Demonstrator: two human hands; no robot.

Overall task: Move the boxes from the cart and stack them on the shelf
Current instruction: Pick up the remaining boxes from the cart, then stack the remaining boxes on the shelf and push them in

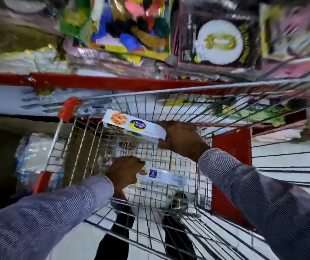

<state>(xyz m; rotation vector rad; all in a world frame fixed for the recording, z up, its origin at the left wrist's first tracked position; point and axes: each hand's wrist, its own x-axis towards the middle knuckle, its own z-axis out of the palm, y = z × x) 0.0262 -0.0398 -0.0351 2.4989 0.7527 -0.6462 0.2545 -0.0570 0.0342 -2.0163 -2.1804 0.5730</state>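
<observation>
A wire shopping cart (169, 91) with red corner caps fills the middle of the view. My right hand (180, 137) grips the near end of a long white box (131, 124) with a food picture and a blue logo, held above the cart's basket. Lower down, my left hand (126, 171) is closed on the left end of a second white box (165, 178) that lies flat near the cart's floor. Beyond the cart runs a shelf (94, 82) with a red front edge.
Colourful packets (129, 25) and a dark packet with a gold figure (218, 42) crowd the shelf above. Plastic-wrapped goods (34, 154) sit on the floor at the left. A red panel (231, 166) stands to the right of the cart. My shoes (178, 202) show through the wire.
</observation>
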